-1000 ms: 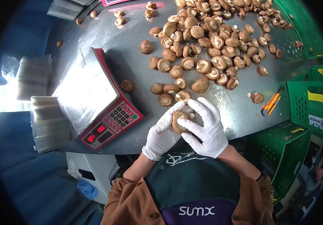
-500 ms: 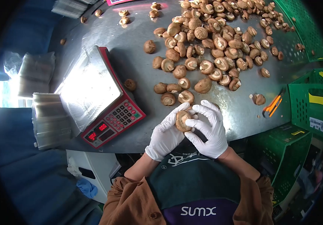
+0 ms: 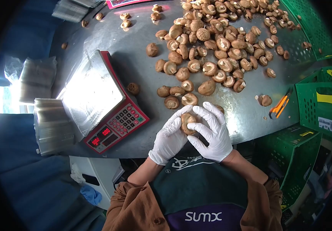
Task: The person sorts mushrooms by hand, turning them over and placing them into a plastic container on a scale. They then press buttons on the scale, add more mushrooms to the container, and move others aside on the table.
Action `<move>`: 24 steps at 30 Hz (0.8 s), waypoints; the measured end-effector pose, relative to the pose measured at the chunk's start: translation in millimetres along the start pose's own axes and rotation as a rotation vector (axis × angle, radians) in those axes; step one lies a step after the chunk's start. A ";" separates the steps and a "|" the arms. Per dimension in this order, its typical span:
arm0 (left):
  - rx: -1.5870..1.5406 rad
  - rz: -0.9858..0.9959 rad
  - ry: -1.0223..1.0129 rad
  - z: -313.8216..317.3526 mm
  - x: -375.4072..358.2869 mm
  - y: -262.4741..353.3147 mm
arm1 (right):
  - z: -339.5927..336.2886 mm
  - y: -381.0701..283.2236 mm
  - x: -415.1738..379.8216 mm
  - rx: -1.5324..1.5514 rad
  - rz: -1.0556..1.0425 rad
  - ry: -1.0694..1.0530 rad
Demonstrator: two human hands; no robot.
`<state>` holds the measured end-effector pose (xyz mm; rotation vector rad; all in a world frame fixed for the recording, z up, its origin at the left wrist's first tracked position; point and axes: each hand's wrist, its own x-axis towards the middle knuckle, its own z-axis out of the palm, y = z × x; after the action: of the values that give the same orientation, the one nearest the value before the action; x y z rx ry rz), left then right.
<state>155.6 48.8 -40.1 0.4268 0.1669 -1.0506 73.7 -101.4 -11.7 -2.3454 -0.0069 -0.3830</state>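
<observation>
A brown shiitake mushroom [image 3: 188, 122] is held at the table's near edge, its pale gill side facing up. My left hand [image 3: 170, 140], in a white glove, is closed around the mushroom's left side. From the right, my gloved right hand [image 3: 212, 134] grips the mushroom with its fingertips; they hide part of its underside and stem. Just beyond my fingers lie loose mushrooms, among them one stem-up mushroom [image 3: 189, 99]. Another mushroom [image 3: 220, 109] is partly hidden behind my right hand.
A large heap of shiitake [image 3: 227, 42] spreads over the metal table [image 3: 108, 32]. On the left stands a red scale [image 3: 115, 123] beside stacked clear plastic trays [image 3: 52, 125]. Orange-handled cutters [image 3: 279, 106] lie on the right, near green crates [image 3: 312, 107].
My right hand's fingers have shifted slightly over the mushroom, and the stem that showed between them is now mostly covered. The view has moved a little.
</observation>
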 end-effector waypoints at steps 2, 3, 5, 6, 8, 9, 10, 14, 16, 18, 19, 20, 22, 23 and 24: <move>0.077 0.056 -0.006 1.1 0.1 -0.8 | 2.3 -0.2 -1.5 -0.007 0.021 0.007; 0.131 0.085 -0.009 2.5 0.1 -1.0 | 3.3 -0.4 -2.0 -0.005 0.036 0.010; 0.252 0.142 0.004 3.2 0.0 -2.3 | 5.6 0.5 -3.4 0.009 0.073 0.020; 0.320 0.170 0.019 1.2 -0.9 -4.8 | 7.4 2.0 -5.1 0.021 0.095 0.029; 0.427 0.224 0.023 -2.5 -2.0 -8.0 | 11.9 4.8 -8.7 0.063 0.157 0.033; 0.463 0.248 0.012 -4.2 -2.8 -9.8 | 14.1 5.9 -11.5 0.093 0.198 0.025; 0.498 0.272 0.000 -4.6 -3.0 -10.7 | 15.3 6.9 -12.5 0.121 0.240 0.017; 0.534 0.244 0.036 -3.7 -6.3 -10.4 | 20.4 11.7 -17.2 0.264 0.365 -0.024; 0.392 0.194 0.041 -4.4 -9.4 -9.7 | 26.1 18.3 -22.7 0.410 0.427 -0.020; 0.314 0.177 0.074 -4.3 -12.9 -7.0 | 27.3 22.9 -26.3 0.579 0.472 0.027; 0.308 0.185 0.105 -2.9 -15.7 -4.5 | 26.9 25.2 -27.1 0.675 0.487 0.073; 0.299 0.193 0.138 -3.2 -19.4 -1.1 | 25.5 28.1 -28.3 0.770 0.502 0.117; 0.220 0.273 0.296 -19.0 -27.3 17.6 | 6.0 51.3 -38.0 0.714 0.574 0.207; 0.315 0.298 0.314 -33.3 -28.9 22.1 | -7.0 66.5 -43.8 0.684 0.607 0.252; 0.410 0.323 0.331 -33.5 -29.1 29.5 | -11.5 73.8 -46.0 0.581 0.597 0.263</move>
<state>169.1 98.7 -53.0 0.9678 0.1691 -0.6867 35.2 -157.7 -67.0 -1.6116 0.6104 -0.3272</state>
